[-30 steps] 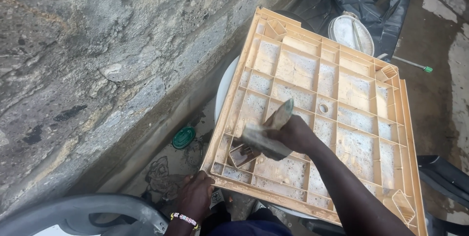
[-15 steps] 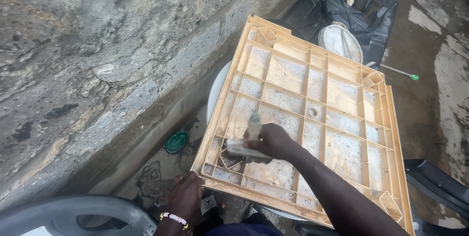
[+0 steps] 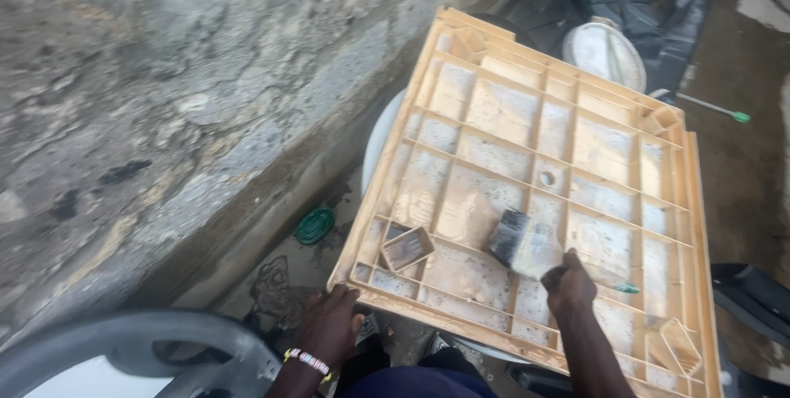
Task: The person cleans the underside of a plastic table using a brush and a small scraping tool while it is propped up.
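Since half a second ago the right hand (image 3: 568, 283) has slid from the 9 o'clock side of the panel toward its middle, taking the brush (image 3: 520, 242) along; the left hand (image 3: 329, 324) stays at the near corner. Beige plastic ribbed panel (image 3: 527, 176), turned rib-side up, lies tilted over a white tub (image 3: 380, 130), filling view centre to 3 o'clock. Looks light for its size, stiff from the grid of ribs, wet and gritty so likely slick; best held at the outer rim or a corner, as the left hand does, fingers curled over the edge at 7 o'clock. Right fingers closed round the brush handle, dark bristles pressed on a cell near centre. Panel look: square cells, grey residue and speckles inside, small round hole mid-panel, little box sockets at corners. Rough stone wall (image 3: 164, 102) at 10 o'clock, green lid (image 3: 314, 225) on the ground at 8 o'clock, white lidded bucket (image 3: 605, 52) at 1 o'clock.
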